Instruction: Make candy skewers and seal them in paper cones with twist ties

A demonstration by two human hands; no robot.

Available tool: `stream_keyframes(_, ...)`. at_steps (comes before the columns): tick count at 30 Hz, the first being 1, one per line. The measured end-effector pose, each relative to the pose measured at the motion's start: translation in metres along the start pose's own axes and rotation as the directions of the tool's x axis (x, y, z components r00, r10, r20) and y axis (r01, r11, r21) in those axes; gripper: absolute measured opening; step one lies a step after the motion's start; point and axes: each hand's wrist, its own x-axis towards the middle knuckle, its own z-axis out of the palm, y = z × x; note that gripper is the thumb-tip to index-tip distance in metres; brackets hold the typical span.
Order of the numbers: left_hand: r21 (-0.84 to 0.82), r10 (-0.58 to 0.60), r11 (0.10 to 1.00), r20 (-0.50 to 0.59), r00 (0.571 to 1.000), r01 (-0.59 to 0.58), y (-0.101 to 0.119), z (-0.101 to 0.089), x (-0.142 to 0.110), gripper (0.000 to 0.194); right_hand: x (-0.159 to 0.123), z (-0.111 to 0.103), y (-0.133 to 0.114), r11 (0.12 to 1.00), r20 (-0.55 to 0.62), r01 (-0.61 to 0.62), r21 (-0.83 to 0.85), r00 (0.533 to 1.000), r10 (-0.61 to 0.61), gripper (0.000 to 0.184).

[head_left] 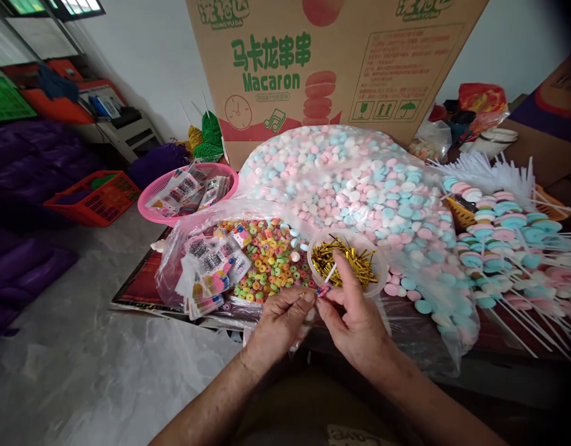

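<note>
While the left hand point(282, 322) and right hand point(360, 325) pinch a small, colorful wrapped piece point(323, 290) between their fingers, crinkled gold ties point(344, 263) fill the round, translucent tub point(382, 272) just beyond.

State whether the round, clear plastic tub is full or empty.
Well filled, not empty: thin, shiny gold strips lie heaped across the tub.

White wall point(150, 68), grey floor point(137, 371), window point(76, 6)
</note>
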Motion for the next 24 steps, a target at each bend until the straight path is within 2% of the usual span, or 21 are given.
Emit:
stream_keyframes(2,-0.178,-0.040,0.984,-0.050,0.998,0.030,0.000,-0.001,0.002,0.031,-0.004,0.005,0.000,0.995,-0.110,-0.046,0.088,0.992,0.056,0.067)
stream_keyframes(3,-0.249,-0.085,0.966,-0.058,0.995,0.068,0.000,-0.003,0.002,0.029,-0.004,0.004,-0.001,0.993,-0.113,-0.059,0.105,0.991,0.071,0.060)
stream_keyframes(4,-0.303,-0.153,0.944,-0.043,0.987,0.133,0.001,-0.005,0.003,0.028,-0.004,0.001,-0.002,0.994,-0.085,-0.039,0.099,0.995,0.048,0.047)
stream_keyframes(6,-0.341,-0.314,0.884,0.071,0.947,0.319,0.001,-0.011,0.003,0.030,-0.001,-0.009,-0.007,0.989,0.052,0.131,0.070,0.990,-0.134,0.021)
stream_keyframes(8,-0.285,-0.418,0.828,0.259,0.871,0.483,0.001,-0.015,0.001,0.034,0.005,-0.021,-0.010,0.924,0.208,0.362,0.128,0.901,-0.381,0.010)
stream_keyframes(9,-0.252,-0.434,0.813,0.339,0.835,0.524,0.001,-0.015,0.000,0.036,0.008,-0.025,-0.011,0.890,0.266,0.418,0.185,0.850,-0.454,0.010)
stream_keyframes(10,-0.241,-0.428,0.808,0.388,0.816,0.538,0.001,-0.014,-0.001,0.038,0.011,-0.027,-0.011,0.875,0.306,0.422,0.238,0.822,-0.480,0.008)
stream_keyframes(11,-0.257,-0.408,0.809,0.399,0.821,0.528,0.001,-0.013,-0.002,0.040,0.012,-0.026,-0.011,0.883,0.319,0.385,0.267,0.830,-0.458,0.005)
stream_keyframes(12,-0.296,-0.384,0.814,0.371,0.846,0.500,0.002,-0.011,-0.003,0.042,0.013,-0.023,-0.009,0.907,0.304,0.329,0.264,0.864,-0.402,0.007)
stream_keyframes(14,-0.396,-0.331,0.832,0.208,0.920,0.389,0.005,-0.007,-0.004,0.043,0.013,-0.012,-0.006,0.956,0.201,0.244,0.165,0.940,-0.274,0.018)
stream_keyframes(16,-0.432,-0.262,0.871,-0.003,0.965,0.236,0.010,-0.007,-0.007,0.040,0.013,-0.002,-0.006,0.967,0.098,0.253,-0.005,0.963,-0.251,0.024)
stream_keyframes(17,-0.406,-0.220,0.898,-0.076,0.972,0.171,0.013,-0.008,-0.008,0.038,0.014,0.002,-0.007,0.951,0.082,0.296,-0.095,0.954,-0.289,0.024)
stream_keyframes(19,-0.285,-0.099,0.958,-0.175,0.980,0.046,0.020,-0.011,-0.013,0.037,0.018,0.003,-0.013,0.878,0.123,0.418,-0.233,0.908,-0.399,0.025)
stream_keyframes(21,-0.136,0.040,0.987,-0.292,0.956,-0.083,0.026,-0.016,-0.019,0.049,0.023,0.000,-0.023,0.786,0.145,0.510,-0.348,0.858,-0.493,0.025)
stream_keyframes(22,-0.092,0.076,0.989,-0.345,0.935,-0.114,0.030,-0.018,-0.023,0.057,0.024,-0.001,-0.028,0.741,0.129,0.527,-0.415,0.841,-0.526,0.024)
stream_keyframes(24,-0.124,0.028,0.989,-0.378,0.926,-0.081,0.040,-0.026,-0.032,0.061,0.023,0.003,-0.037,0.644,0.129,0.568,-0.512,0.792,-0.596,0.019)
